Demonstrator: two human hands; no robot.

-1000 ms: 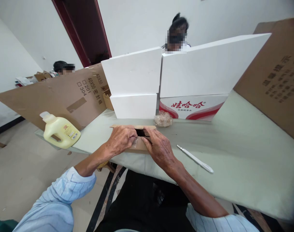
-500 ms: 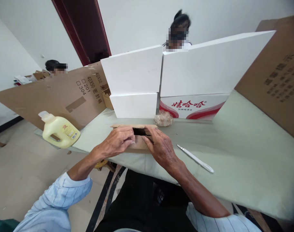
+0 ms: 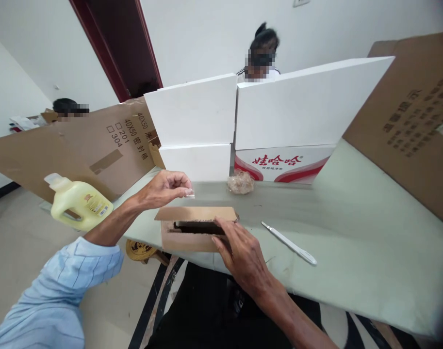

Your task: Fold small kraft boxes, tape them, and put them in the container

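A long table covered with pale green cloth point(image 3: 355, 247) is filling the right and middle of the view. A broad brown cardboard panel with black print point(image 3: 72, 138) is standing along its left side, and another printed brown cardboard panel point(image 3: 410, 104) is leaning at the right. Between them, smooth white rectangular boxes point(image 3: 195, 114) are forming a wall at the back. A pale yellow plastic jug with a handle point(image 3: 93, 203) is standing near the left panel. The small brown cardboard box point(image 3: 190, 242) is lying at the table's near edge, its slot-like opening facing up. The right hand point(image 3: 241, 245) is touching its right end, thumb and fingers spreading across the opening. The left hand point(image 3: 166, 189) is hovering beyond the box's far left side, thumb and fingertips pinching a tiny clear scrap point(image 3: 189, 194). A slim white-handled scalpel point(image 3: 288, 242) is lying right of the box; a crumpled translucent ball point(image 3: 241, 182) is resting behind it.
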